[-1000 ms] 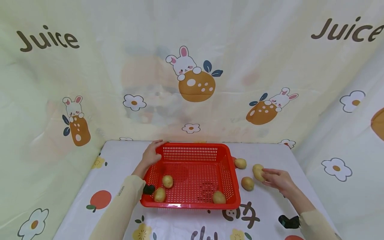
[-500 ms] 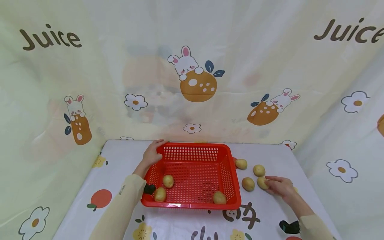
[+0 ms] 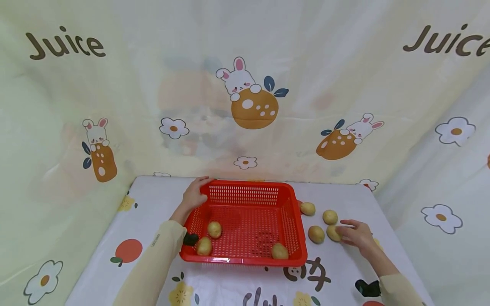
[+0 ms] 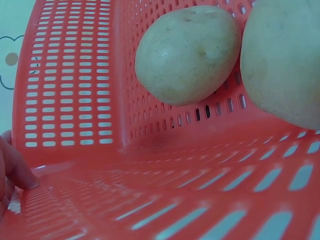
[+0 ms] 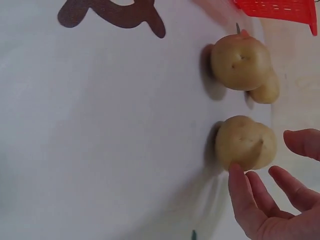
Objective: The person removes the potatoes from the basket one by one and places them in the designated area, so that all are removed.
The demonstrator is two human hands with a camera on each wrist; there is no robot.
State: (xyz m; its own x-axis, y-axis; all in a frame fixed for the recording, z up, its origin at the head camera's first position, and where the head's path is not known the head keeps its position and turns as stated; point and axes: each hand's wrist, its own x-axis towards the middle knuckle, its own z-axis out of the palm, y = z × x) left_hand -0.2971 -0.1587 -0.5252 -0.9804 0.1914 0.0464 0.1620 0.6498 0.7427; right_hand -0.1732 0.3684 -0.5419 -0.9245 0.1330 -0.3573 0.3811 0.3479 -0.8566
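My left hand (image 3: 193, 197) grips the far left corner of a red plastic basket (image 3: 245, 261). In the left wrist view the thumb (image 4: 20, 167) lies on the basket's inner side. Two potatoes lie inside at the left, one nearer (image 3: 204, 246) and one farther (image 3: 214, 230); a third potato (image 3: 280, 251) is at the front right. To the basket's right, my right hand (image 3: 357, 238) has its thumb and fingers spread beside a potato (image 3: 334, 233) on the table. In the right wrist view one fingertip (image 5: 235, 170) touches or nearly touches a potato (image 5: 235, 142).
Other potatoes lie on the table near the basket: one behind (image 3: 330, 217), one to the left (image 3: 316, 234), and one by the basket's right wall (image 3: 307, 208). A patterned cloth (image 3: 153, 263) covers the table. A printed curtain (image 3: 298, 140) hangs behind it.
My right hand has come toward the front with a potato, which now stands in front of another potato. Its fingers have since spread. The left hand stays on the basket.
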